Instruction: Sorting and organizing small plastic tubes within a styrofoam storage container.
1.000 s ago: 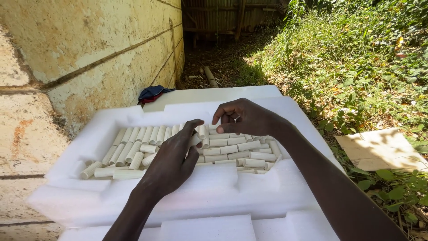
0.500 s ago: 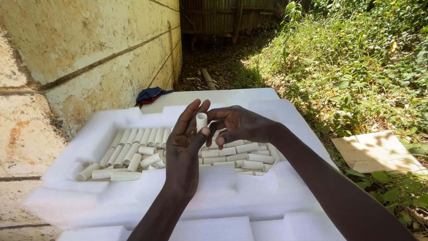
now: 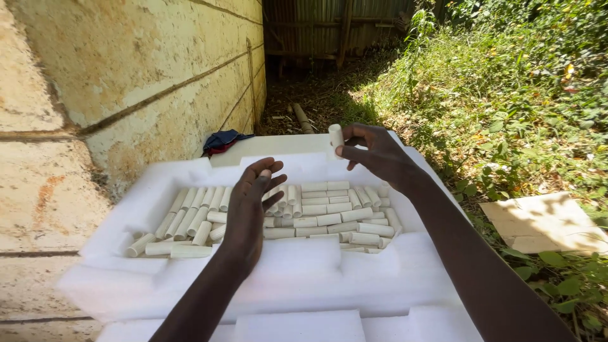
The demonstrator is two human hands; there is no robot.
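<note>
Fingers of the right hand (image 3: 373,152) pinch a short pale cylinder (image 3: 336,136) upright at their tips, thumb on the near side and the other fingertips on the far side, with the piece lifted clear of everything below it. Beneath and a little nearer than those fingertips lies a white foam tray (image 3: 209,168), its shallow hollow filled with many more pale cylinders (image 3: 329,218) lying on their sides in rough rows, some square to the others.

Over the middle of that hollow hangs the left hand (image 3: 247,212), palm turned toward the right hand, fingers loosely spread and slightly curled, gripping nothing; the rows of cylinders lie just under and to both sides of its fingers. The two hands are apart, the pinched piece above and beyond the left fingertips.

Beyond the right fingers, past the tray's far rim, a blue and red cloth (image 3: 223,140) lies at the foot of a plastered wall (image 3: 126,82). Out to the side of the right wrist, a flat pale board (image 3: 544,221) rests on grass (image 3: 506,107).
</note>
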